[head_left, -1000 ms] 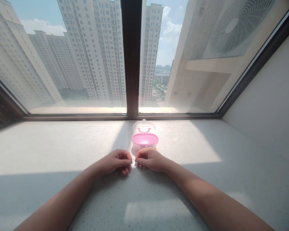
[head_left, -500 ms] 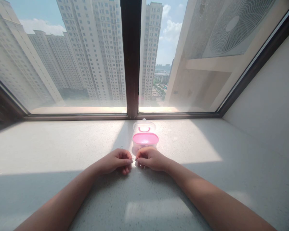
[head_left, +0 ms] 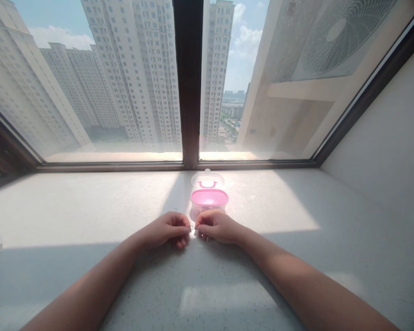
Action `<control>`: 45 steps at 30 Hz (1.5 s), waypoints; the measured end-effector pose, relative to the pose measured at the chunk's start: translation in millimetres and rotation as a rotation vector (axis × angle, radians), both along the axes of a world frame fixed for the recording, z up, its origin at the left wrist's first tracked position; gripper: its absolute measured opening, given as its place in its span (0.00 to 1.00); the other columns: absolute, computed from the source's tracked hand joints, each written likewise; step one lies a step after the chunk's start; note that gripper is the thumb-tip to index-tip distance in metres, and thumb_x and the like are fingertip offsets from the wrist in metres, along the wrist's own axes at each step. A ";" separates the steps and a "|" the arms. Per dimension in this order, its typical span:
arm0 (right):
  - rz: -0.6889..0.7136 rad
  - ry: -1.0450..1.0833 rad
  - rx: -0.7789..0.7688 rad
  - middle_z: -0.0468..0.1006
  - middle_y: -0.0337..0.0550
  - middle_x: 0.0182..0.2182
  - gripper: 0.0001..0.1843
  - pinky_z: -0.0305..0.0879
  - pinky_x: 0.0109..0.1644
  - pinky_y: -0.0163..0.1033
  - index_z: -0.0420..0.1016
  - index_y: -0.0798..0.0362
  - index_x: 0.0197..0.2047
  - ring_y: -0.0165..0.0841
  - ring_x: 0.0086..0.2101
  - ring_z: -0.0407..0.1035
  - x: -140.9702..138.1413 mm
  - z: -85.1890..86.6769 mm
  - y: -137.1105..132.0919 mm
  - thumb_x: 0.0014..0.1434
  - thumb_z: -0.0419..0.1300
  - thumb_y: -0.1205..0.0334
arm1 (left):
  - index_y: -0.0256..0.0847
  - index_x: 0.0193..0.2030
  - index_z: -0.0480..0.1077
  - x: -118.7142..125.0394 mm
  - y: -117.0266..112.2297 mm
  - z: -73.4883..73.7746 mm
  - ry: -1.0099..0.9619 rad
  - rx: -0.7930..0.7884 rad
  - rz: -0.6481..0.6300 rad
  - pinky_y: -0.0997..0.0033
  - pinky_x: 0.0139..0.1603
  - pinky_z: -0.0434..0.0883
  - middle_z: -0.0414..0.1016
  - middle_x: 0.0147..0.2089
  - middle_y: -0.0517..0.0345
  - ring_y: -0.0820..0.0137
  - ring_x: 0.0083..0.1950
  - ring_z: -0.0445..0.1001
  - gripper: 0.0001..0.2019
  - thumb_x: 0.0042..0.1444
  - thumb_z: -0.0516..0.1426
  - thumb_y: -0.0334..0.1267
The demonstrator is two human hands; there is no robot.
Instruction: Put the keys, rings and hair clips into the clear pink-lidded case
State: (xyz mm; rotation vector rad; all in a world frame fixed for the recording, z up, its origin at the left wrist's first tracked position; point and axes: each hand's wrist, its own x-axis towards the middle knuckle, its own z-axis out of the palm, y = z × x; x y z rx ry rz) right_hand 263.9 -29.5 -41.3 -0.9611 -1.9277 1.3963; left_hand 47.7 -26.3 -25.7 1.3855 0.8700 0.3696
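My left hand (head_left: 167, 230) and my right hand (head_left: 215, 226) rest close together on a pale speckled windowsill (head_left: 89, 211). Both are pinched, fingertips almost touching, with a tiny thin thing between them that is too small to name. Just behind the hands stands a small pink box (head_left: 209, 198) with its clear lid (head_left: 207, 179) tipped open toward the window. A thin wire-like bit lies on the sill by my left knuckles.
A large window with a dark centre post (head_left: 189, 82) runs along the back of the sill. A white wall (head_left: 382, 138) closes the right side. Sunlight falls across the middle of the sill; the near part lies in shadow.
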 end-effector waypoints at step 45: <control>-0.015 -0.011 -0.014 0.74 0.37 0.20 0.04 0.61 0.22 0.29 0.74 0.57 0.29 0.26 0.19 0.65 -0.2 0.0 0.8 0.54 0.58 0.67 | 0.35 0.36 0.69 -0.4 1.5 -3.1 -0.020 -0.018 0.018 0.71 0.31 0.70 0.76 0.28 0.55 0.71 0.27 0.74 0.17 0.50 0.62 0.49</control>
